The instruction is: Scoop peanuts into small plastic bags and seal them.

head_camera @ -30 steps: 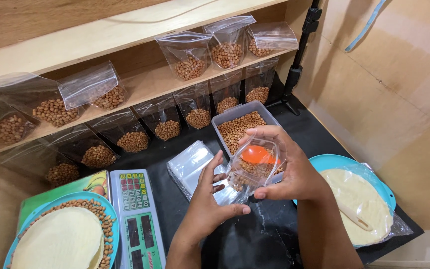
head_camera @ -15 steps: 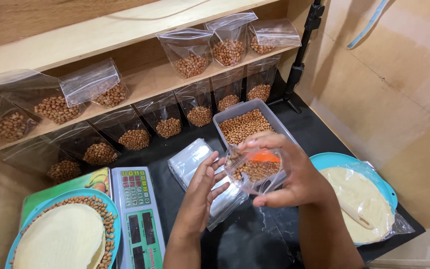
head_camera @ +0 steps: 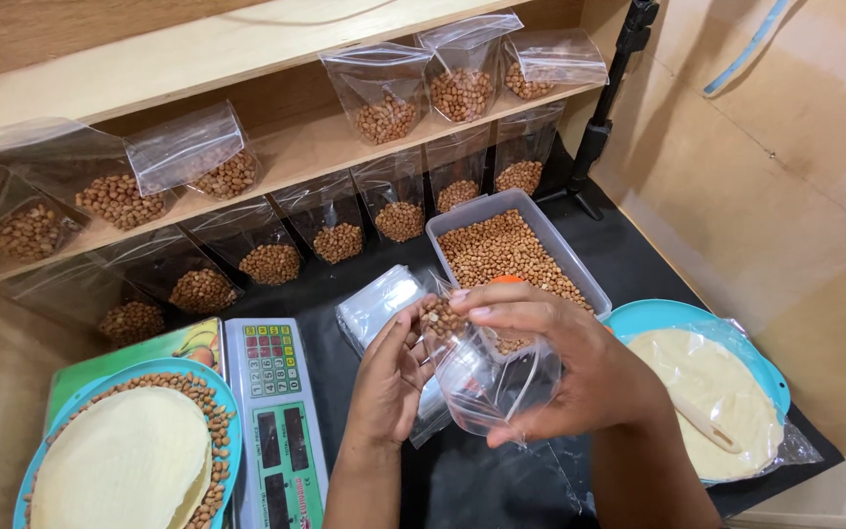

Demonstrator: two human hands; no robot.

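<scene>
My left hand (head_camera: 391, 384) and my right hand (head_camera: 570, 374) together hold a small clear plastic bag (head_camera: 487, 377) over the black table. A few peanuts (head_camera: 440, 317) sit at the bag's upper left corner, between my fingers. An orange scoop (head_camera: 507, 279) peeks out above my right fingers. Just behind my hands stands a grey tub of peanuts (head_camera: 511, 250). A stack of empty clear bags (head_camera: 381, 306) lies beside my left hand.
A digital scale (head_camera: 274, 416) lies at the left. A blue plate with a flat wafer and peanuts (head_camera: 124, 456) sits at the lower left, another blue plate with a wafer (head_camera: 707, 392) at the right. Filled peanut bags (head_camera: 384, 118) line the wooden shelves. A black stand (head_camera: 604, 118) rises behind.
Both hands drew nearer with the bag, which has tipped so the peanuts moved to its upper corner. The orange scoop is now mostly hidden behind my right fingers.
</scene>
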